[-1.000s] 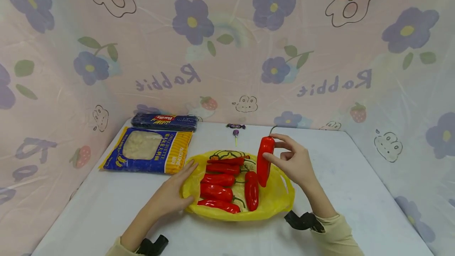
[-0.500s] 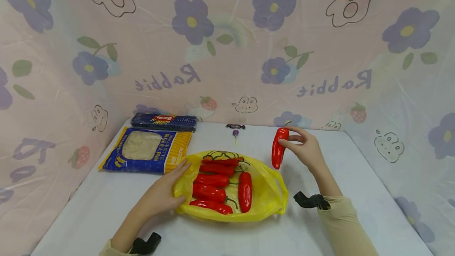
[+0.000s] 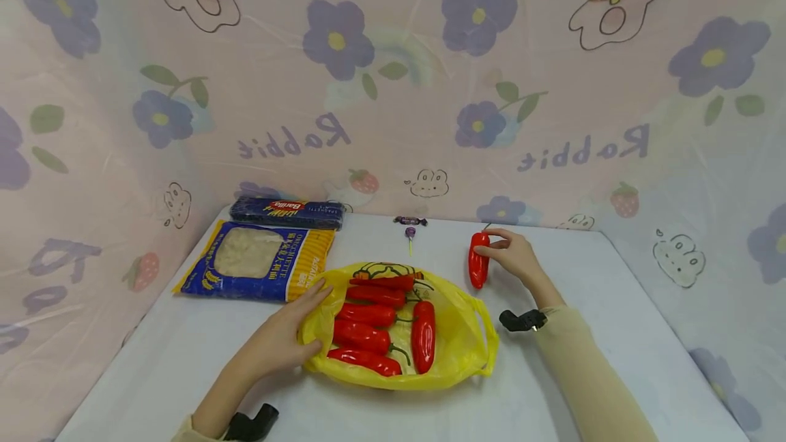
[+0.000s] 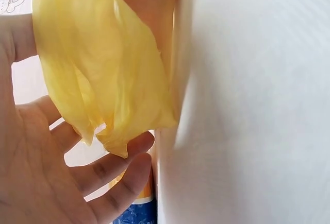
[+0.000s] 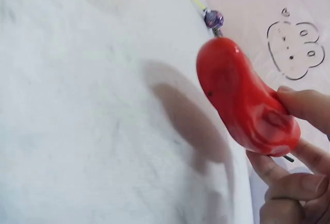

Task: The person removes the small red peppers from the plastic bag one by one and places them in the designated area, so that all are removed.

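Observation:
My right hand (image 3: 516, 256) pinches a glossy red chili pepper (image 3: 478, 261) near its stem end. It hangs upright, tip down, right of the yellow plastic bag (image 3: 457, 374). In the right wrist view, this pepper (image 5: 232, 90) is slightly above the white surface, its shadow apart from it. My left hand (image 3: 279, 333) rests against the bag's left side, fingers spread. In the left wrist view, loosely extended fingers (image 4: 98, 172) touch the thin yellow plastic (image 4: 103, 54). Several red peppers lie in the bag's mouth, one of them (image 3: 423, 337) lengthwise on the right.
A blue and yellow orecchiette pack (image 3: 252, 261) lies at the left, with a dark blue spaghetti pack (image 3: 285, 213) behind it. A wrapped candy (image 3: 410, 221) and a lollipop (image 3: 410, 234) lie at the back middle. Patterned curtain walls (image 3: 393, 87) enclose the white table (image 3: 589, 278).
My right hand has carried the pepper from over the bag to the right, then lowered it a little. The bag and left hand shifted slightly left.

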`<action>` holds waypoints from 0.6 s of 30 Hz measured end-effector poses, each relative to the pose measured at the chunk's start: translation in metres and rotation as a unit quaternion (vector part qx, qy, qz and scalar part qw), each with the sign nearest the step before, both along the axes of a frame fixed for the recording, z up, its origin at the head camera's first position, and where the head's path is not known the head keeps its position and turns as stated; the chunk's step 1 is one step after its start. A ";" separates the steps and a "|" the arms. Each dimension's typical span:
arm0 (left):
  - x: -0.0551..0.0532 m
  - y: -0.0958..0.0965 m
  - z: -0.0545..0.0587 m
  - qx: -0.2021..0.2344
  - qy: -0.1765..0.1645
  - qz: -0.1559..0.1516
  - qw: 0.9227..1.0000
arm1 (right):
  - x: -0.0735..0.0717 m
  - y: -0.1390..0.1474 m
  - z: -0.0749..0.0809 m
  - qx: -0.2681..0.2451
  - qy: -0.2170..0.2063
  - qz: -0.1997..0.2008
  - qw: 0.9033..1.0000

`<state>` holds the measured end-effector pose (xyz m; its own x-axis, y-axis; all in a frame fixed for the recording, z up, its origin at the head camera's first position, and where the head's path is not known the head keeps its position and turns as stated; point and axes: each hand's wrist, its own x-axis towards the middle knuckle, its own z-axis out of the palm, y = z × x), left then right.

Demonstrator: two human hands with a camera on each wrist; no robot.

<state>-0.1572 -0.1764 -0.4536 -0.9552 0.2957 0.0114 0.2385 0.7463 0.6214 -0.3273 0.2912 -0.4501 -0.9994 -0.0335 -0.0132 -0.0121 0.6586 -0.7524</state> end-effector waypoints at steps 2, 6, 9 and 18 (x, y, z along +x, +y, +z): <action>-0.001 0.001 -0.001 -0.002 -0.004 0.003 1.000 | -0.006 -0.001 -0.004 -0.001 -0.004 0.002 1.000; -0.001 0.001 -0.003 -0.001 -0.007 0.003 1.000 | -0.013 -0.004 -0.009 0.004 -0.010 0.014 1.000; -0.001 0.001 -0.003 -0.001 -0.006 0.002 1.000 | -0.017 -0.006 -0.014 0.015 -0.014 0.022 1.000; 0.000 0.000 -0.002 -0.006 0.009 -0.007 1.000 | -0.019 -0.005 -0.025 0.015 -0.008 0.022 1.000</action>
<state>-0.1571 -0.1767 -0.4552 -0.9505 0.3097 0.0242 0.2601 0.7505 0.6076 -0.3463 0.2865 -0.4755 -0.9965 -0.0777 -0.0313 -0.0300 0.6801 -0.7325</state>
